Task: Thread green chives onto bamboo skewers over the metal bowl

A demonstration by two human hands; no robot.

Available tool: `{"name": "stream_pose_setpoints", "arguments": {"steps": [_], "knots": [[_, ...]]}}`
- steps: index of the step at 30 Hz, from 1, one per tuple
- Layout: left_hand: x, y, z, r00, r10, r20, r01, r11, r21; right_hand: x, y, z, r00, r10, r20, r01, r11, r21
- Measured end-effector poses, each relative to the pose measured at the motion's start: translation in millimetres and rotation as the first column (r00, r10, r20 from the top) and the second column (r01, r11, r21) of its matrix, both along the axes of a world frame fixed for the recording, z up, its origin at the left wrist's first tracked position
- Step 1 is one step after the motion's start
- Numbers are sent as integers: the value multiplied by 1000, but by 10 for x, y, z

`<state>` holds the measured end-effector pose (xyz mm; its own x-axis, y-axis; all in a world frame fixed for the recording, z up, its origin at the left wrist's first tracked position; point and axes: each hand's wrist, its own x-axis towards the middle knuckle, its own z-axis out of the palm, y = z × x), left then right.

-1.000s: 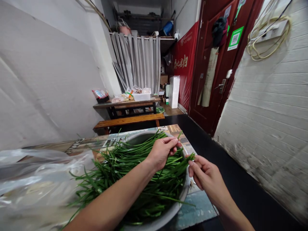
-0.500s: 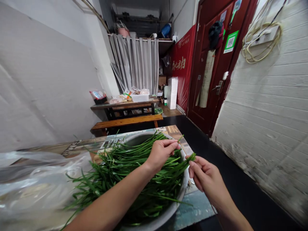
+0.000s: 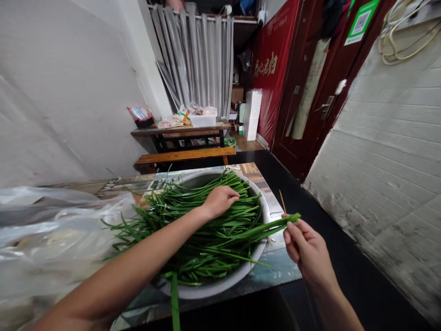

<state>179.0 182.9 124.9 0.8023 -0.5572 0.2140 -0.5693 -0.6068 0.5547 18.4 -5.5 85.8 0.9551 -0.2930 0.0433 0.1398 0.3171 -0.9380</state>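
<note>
Narrow room, table (image 3: 275, 271) near. Big metal bowl (image 3: 220, 287) full of green chives (image 3: 206, 230). Left hand (image 3: 220, 200) resting on the pile, fingers curled loosely. Right hand (image 3: 306, 250) at the bowl's right edge, fingers pinching one small bunch (image 3: 275, 224). Sorting step, probably; next, careful pulling apart.

plastic bag (image 3: 51, 230), wooden bench (image 3: 186, 156), red door (image 3: 310, 82)

Red banner (image 3: 272, 69), far beyond the left hand (image 3: 218, 201), up on the wall: gold Chinese characters, too blurred to read. Green sticker (image 3: 360, 20) on the door (image 3: 317, 82), high above the right hand (image 3: 308, 250): QR code, its text illegible. Printed sheet (image 3: 110, 186) on the table, left of the left hand: dark lettering, partly covered, unreadable.
</note>
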Motion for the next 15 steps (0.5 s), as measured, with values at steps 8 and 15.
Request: {"name": "stream_pose_setpoints", "arguments": {"steps": [8,15], "knots": [[137,-417,-243,999,-32,26,31,999,16,46,-27,59,997,79,14,-79,997,-8],[113,-373,-81,942,-55,-332,-79,922,-380,123,10,129,988,152,-24,-153,988,-39]]}}
